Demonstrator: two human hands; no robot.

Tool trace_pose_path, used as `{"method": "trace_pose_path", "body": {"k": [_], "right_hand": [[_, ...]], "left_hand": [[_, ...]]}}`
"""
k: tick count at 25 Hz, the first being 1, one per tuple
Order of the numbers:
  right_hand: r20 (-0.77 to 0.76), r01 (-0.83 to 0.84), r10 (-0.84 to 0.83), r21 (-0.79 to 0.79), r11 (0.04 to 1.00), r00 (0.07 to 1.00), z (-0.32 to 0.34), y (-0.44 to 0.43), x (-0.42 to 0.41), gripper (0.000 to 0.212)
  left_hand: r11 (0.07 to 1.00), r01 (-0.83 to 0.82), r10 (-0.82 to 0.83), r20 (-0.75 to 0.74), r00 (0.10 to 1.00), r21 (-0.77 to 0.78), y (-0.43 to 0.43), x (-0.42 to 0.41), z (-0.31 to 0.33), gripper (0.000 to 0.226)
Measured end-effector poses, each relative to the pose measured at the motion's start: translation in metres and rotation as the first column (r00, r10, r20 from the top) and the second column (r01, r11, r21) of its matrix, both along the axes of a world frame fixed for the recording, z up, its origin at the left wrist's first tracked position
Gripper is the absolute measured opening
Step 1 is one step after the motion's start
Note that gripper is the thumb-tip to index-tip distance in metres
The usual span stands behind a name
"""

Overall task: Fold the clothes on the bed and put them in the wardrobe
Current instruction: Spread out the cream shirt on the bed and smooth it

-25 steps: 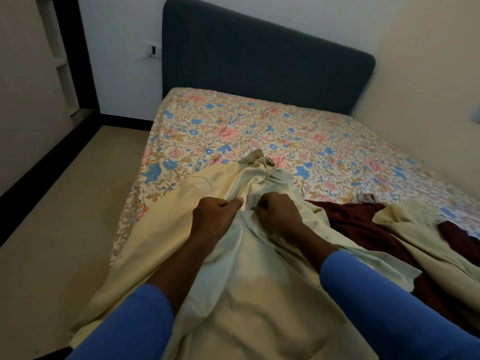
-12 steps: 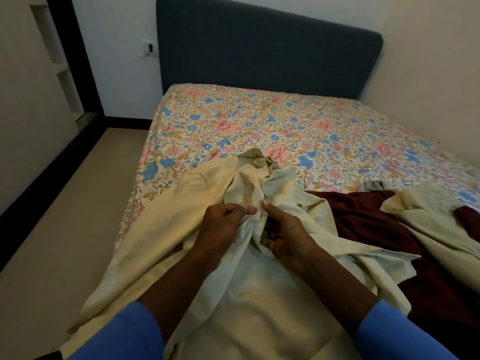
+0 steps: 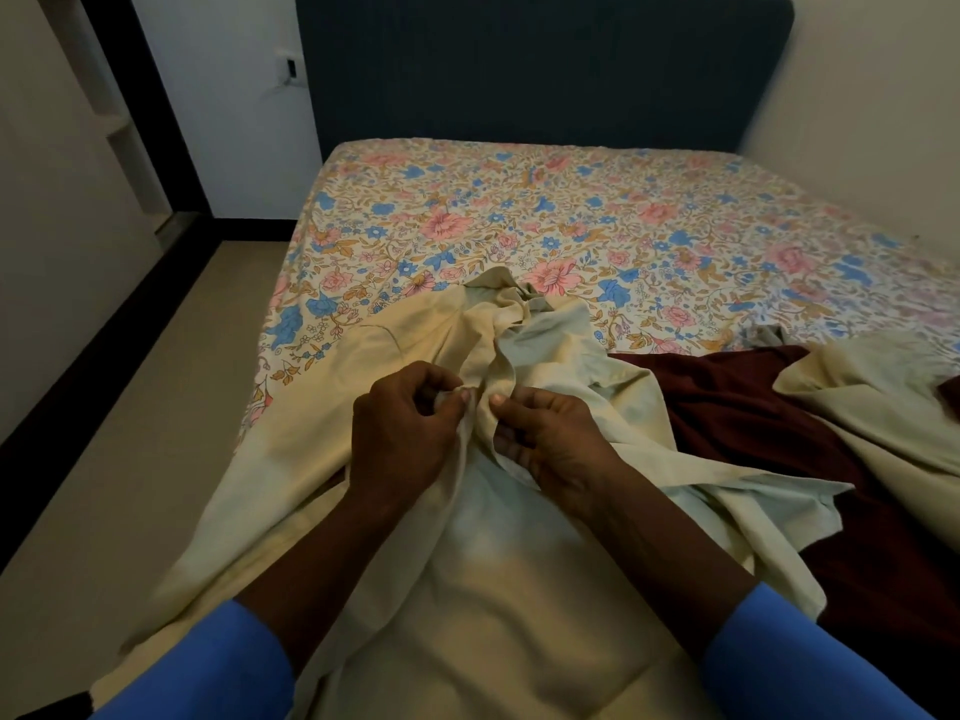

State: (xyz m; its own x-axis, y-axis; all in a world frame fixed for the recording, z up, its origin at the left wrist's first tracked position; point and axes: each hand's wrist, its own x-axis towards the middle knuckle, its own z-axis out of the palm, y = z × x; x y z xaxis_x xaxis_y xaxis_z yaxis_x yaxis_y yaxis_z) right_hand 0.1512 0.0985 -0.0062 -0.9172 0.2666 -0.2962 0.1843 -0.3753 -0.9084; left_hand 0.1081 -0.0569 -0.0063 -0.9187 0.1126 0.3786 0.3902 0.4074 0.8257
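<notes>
Between both hands [image 3: 400, 433] [image 3: 553, 441], newly pinched cream garment [image 3: 519, 589]

Two hands [image 3: 400, 433] [image 3: 556, 439], two cream garments [image 3: 493, 589] [image 3: 872, 407], one maroon garment [image 3: 727, 407], one bed [image 3: 571, 210]

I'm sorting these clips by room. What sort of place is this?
Most likely a home bedroom. A floral-sheeted bed stands against a dark padded headboard, and loose clothes lie on it: a cream garment pinched by the left hand and right hand, a maroon garment beside it.
</notes>
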Motion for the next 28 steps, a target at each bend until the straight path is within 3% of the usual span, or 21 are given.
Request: {"method": "trace_pose_path", "body": {"k": [2, 4, 8, 16, 22, 25, 28], "right_hand": [[0.001, -0.026, 0.026, 0.191, 0.981, 1.000, 0.002, -0.001, 0.003, 0.016], [0.010, -0.070, 0.071, 0.357, 0.932, 0.997, 0.000, -0.003, 0.007, 0.027], [0.028, -0.105, 0.102, 0.333, 0.937, 0.994, -0.005, -0.008, 0.010, 0.017], [-0.006, 0.034, -0.034, 0.346, 0.938, 0.999, -0.012, -0.011, 0.010, 0.012], [-0.069, 0.100, -0.079, 0.392, 0.914, 0.994, -0.016, -0.013, 0.010, 0.013], [-0.124, 0.121, -0.066, 0.507, 0.854, 0.990, -0.016, -0.013, 0.013, 0.011], [-0.169, 0.122, -0.018, 0.633, 0.764, 0.986, -0.019, -0.015, 0.015, 0.013]], "left_hand": [[0.997, -0.061, 0.054, -0.118, 0.992, -0.057, -0.003, 0.001, 0.001, 0.007], [0.988, -0.013, -0.017, -0.196, 0.980, -0.152, -0.003, 0.003, -0.003, 0.010], [0.960, 0.136, -0.177, -0.151, 0.973, -0.247, -0.002, 0.002, -0.011, 0.019], [0.980, 0.191, -0.196, 0.093, 0.976, 0.059, -0.008, 0.001, -0.016, 0.009], [0.976, 0.198, -0.210, 0.164, 0.964, 0.086, -0.008, -0.002, -0.015, 0.005], [0.995, 0.091, -0.096, 0.150, 0.984, 0.039, -0.002, 0.002, -0.017, 0.003], [0.992, 0.012, -0.040, 0.223, 0.974, 0.125, 0.004, 0.009, -0.020, 0.001]]}}
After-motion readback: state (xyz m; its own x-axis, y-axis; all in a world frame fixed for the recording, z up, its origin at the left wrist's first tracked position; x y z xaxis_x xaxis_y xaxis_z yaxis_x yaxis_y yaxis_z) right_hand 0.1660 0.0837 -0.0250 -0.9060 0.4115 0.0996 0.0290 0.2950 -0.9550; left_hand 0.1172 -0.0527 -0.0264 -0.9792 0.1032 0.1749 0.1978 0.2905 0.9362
